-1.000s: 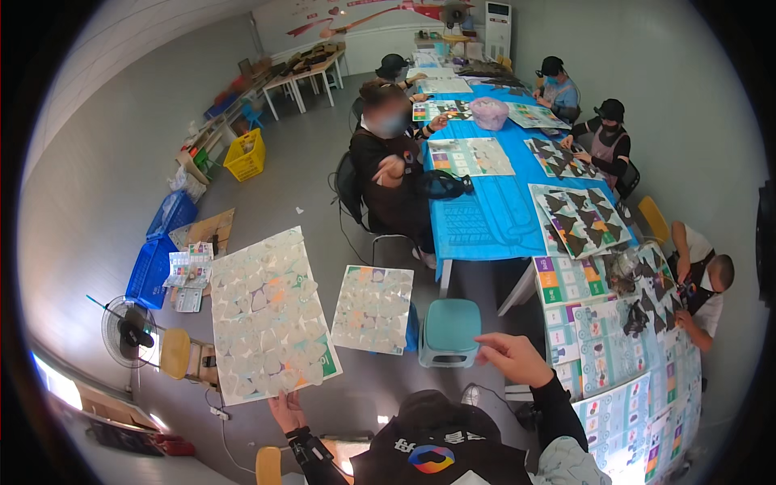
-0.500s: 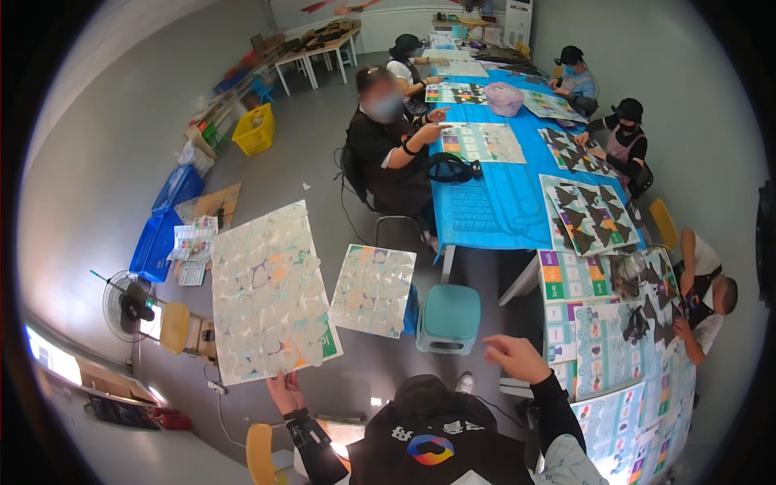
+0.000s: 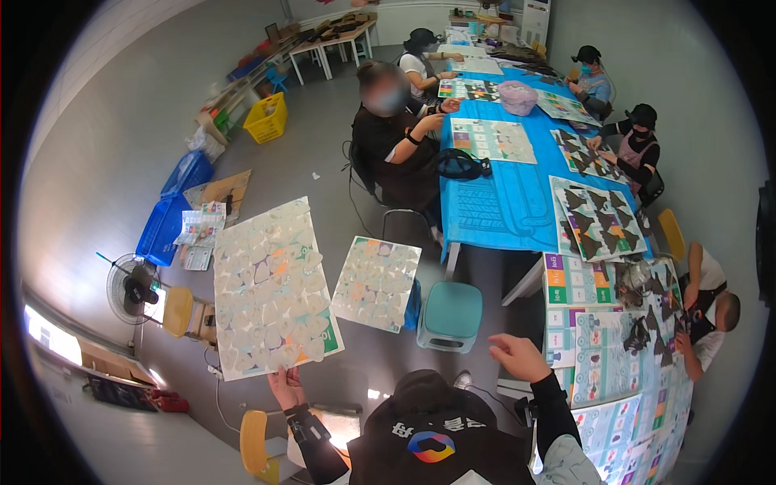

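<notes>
By its lower edge, my left hand (image 3: pixel 286 388) grips a large printed sheet (image 3: pixel 271 283) covered with overlapping pale, thin pieces; the fingers are closed at that edge. Held up tilted, the sheet spreads out in front of me on the left. Beyond its right edge is a smaller sheet (image 3: pixel 376 283) with similar pale pieces. My right hand (image 3: pixel 520 357) hovers in the air with nothing in it, fingers partly bent and thumb apart. It is nearest to a teal stool (image 3: pixel 450 317) and the sheet-covered table on the right.
A long table with a blue cover (image 3: pixel 501 210) runs away ahead, with several people seated along it. Printed sheets (image 3: pixel 602 356) and dark pieces cover the right table, where a person (image 3: pixel 707 311) works. At left are blue crates (image 3: pixel 162 230), a yellow basket (image 3: pixel 266 118) and a fan (image 3: pixel 133 287).
My view has shifted slightly, so the room appears moved a little to the right. The large sheet stays in my left hand, and my right hand remains raised and free.
</notes>
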The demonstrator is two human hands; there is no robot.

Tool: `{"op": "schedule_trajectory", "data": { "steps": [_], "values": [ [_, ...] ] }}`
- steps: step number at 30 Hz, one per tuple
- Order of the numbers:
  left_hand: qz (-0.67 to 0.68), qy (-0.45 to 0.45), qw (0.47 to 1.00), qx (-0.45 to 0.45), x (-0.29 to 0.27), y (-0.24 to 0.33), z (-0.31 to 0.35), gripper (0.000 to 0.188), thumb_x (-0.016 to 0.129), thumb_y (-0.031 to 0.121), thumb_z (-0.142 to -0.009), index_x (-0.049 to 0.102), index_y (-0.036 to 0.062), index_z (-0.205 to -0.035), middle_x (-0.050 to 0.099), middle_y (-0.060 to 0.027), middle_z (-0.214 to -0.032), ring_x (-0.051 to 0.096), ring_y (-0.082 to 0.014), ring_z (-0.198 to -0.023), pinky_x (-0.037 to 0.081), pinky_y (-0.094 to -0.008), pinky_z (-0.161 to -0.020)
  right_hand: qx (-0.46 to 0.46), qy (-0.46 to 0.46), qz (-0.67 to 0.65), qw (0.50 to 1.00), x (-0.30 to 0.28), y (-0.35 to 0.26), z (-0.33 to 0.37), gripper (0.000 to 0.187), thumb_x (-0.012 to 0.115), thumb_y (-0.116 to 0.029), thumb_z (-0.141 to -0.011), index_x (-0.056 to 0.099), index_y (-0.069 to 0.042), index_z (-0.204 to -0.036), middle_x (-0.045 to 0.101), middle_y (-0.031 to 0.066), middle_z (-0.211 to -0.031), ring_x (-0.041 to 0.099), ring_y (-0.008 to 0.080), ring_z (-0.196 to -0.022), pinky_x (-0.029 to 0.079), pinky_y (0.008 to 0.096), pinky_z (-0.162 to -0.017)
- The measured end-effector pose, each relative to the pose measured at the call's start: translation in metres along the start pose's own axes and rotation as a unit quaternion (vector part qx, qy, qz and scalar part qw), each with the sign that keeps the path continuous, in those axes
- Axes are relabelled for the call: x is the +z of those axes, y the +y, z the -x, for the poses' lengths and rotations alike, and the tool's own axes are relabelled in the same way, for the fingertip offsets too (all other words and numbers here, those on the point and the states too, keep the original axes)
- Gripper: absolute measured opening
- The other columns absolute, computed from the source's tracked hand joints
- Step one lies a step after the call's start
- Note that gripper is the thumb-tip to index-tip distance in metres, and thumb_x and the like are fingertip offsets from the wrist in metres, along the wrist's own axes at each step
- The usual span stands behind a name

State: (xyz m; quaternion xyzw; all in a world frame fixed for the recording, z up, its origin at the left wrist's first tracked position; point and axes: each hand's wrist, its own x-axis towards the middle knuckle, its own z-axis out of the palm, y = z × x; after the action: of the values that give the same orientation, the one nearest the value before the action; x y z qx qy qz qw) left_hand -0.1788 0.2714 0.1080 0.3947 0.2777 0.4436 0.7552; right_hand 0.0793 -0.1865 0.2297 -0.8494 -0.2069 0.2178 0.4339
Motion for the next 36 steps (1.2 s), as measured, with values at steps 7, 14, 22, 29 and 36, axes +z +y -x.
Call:
{"op": "schedule_trajectory", "data": {
  "steps": [7,14,22,29,36],
  "values": [
    [0.0,0.001,1.0,0.008,0.011,0.001,0.006,0.038,0.05,0.006,-0.093,0.039,0.0056,-0.129,0.054,-0.0097,-0.122,0.062,-0.0172,-0.096,0.054,-0.0275,-0.08,0.001,-0.006,0.037,0.999,-0.008,0.002,0.002,0.03,0.059,-0.024,-0.084,0.062,-0.002,-0.105,0.067,0.0169,-0.085,0.066,0.0284,-0.077,0.051,0.0331,-0.071],
    [0.0,0.002,1.0,0.002,0.007,0.003,0.007,0.038,0.049,0.006,-0.093,0.039,0.0064,-0.129,0.055,-0.0093,-0.12,0.062,-0.0165,-0.095,0.053,-0.0269,-0.079,0.072,0.158,-0.044,0.984,-0.041,0.021,0.005,0.029,0.058,-0.019,-0.085,0.06,-0.002,-0.108,0.067,0.0119,-0.081,0.066,0.0236,-0.076,0.051,0.0315,-0.07],
    [0.004,0.016,1.0,0.004,0.021,0.006,0.005,0.04,0.049,0.006,-0.093,0.037,0.0058,-0.131,0.054,-0.0093,-0.122,0.061,-0.0172,-0.097,0.053,-0.0265,-0.08,0.036,0.049,0.015,0.998,-0.026,0.008,0.002,0.031,0.059,-0.022,-0.085,0.06,-0.002,-0.109,0.067,0.0149,-0.085,0.066,0.0262,-0.077,0.051,0.0329,-0.071],
    [-0.016,0.026,0.999,-0.011,0.002,0.003,0.005,0.042,0.051,0.008,-0.092,0.037,0.0068,-0.132,0.053,-0.0091,-0.123,0.06,-0.0181,-0.099,0.051,-0.0278,-0.082,0.016,0.025,0.049,0.998,-0.013,0.002,-0.005,0.031,0.059,-0.025,-0.084,0.061,-0.003,-0.107,0.067,0.0165,-0.084,0.065,0.0294,-0.077,0.051,0.0347,-0.07],
    [-0.003,0.034,0.999,-0.003,-0.003,0.0,0.007,0.041,0.05,0.007,-0.092,0.038,0.0069,-0.131,0.054,-0.0088,-0.121,0.061,-0.017,-0.097,0.052,-0.0262,-0.079,0.008,0.02,0.069,0.997,-0.011,0.006,-0.008,0.031,0.06,-0.022,-0.084,0.06,-0.001,-0.107,0.067,0.0131,-0.081,0.066,0.024,-0.075,0.051,0.0316,-0.069]
  ]
}}
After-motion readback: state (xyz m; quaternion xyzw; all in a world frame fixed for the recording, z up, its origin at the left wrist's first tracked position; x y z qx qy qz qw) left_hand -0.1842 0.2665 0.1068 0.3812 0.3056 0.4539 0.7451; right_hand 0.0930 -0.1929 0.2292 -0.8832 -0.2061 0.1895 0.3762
